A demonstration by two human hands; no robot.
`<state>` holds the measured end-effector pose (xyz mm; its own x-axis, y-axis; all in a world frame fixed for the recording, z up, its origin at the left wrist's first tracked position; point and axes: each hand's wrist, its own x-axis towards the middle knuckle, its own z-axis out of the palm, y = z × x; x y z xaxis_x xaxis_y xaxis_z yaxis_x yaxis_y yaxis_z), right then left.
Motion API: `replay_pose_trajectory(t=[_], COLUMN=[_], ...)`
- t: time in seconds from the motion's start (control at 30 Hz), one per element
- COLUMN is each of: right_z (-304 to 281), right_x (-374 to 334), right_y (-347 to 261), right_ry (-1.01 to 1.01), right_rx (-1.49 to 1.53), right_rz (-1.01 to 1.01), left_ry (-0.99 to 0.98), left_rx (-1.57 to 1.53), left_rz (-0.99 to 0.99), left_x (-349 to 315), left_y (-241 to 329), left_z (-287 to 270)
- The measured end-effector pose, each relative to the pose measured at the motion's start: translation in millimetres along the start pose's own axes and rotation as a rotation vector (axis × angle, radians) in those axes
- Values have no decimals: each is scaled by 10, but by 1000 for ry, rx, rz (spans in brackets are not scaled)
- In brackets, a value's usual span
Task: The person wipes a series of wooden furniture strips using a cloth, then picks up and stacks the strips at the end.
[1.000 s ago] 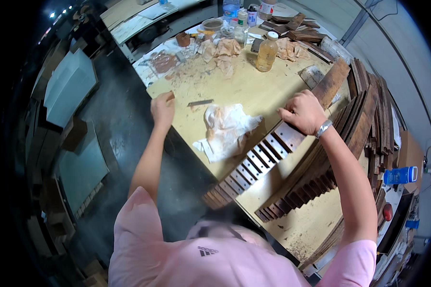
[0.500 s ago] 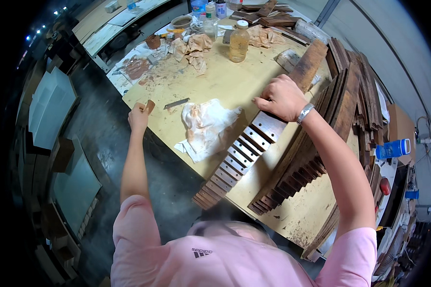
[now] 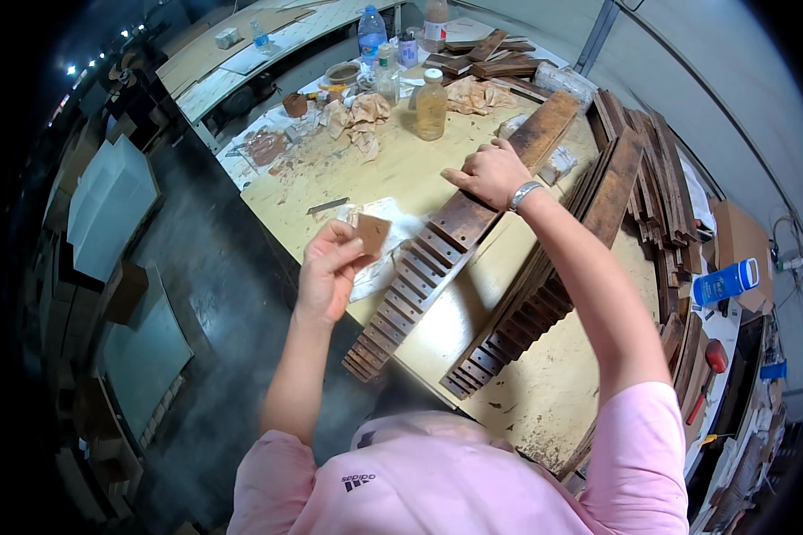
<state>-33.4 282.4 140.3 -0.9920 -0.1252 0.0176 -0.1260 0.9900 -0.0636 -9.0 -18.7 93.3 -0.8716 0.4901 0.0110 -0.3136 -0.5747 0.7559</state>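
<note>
Yellow tabletop (image 3: 401,169): flat, stained
Long brown wooden board (image 3: 464,219): comb-like end overhanging the edge
Right hand (image 3: 495,174): still clasped over the board
Left hand (image 3: 328,272): moved in beside it, fingertips pinched
Small flat brown square (image 3: 374,234): in that pinch

My left hand (image 3: 326,275) and its small brown piece (image 3: 374,235) cover part of the white cloth (image 3: 370,278) on the notched board's (image 3: 464,219) nine o'clock side. My right hand (image 3: 492,174) hides a stretch of that board toward one. At six, the lower edge crops my shirt (image 3: 455,486); shapes near ten blur into darkness.
</note>
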Motion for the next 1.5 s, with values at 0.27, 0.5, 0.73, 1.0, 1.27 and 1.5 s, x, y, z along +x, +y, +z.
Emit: replay_pose_trajectory(t=[0.27, 0.5, 0.73, 1.0, 1.27, 1.5], right_z=[-47, -13, -42, -80, -32, -13], right_x=[-22, -28, -44, -40, 45, 68], right_y=[-46, -46, -44, -55, 31, 52], right_ry=[-19, 32, -9, -32, -51, -46], right_rx=[23, 26, 56, 49, 75, 58], right_rz=[42, 39, 52, 64, 37, 47], left_ry=[31, 268, 49, 117, 147, 256], left_rx=[1173, 1084, 1206, 1155, 1098, 1031], left_rz=[692, 674, 635, 531, 639, 598], left_x=[-113, -62, -429, -373, -22, 138], left_y=[-445, -617, -841, -763, -618, -494], left_z=[543, 575, 771, 796, 866, 891])
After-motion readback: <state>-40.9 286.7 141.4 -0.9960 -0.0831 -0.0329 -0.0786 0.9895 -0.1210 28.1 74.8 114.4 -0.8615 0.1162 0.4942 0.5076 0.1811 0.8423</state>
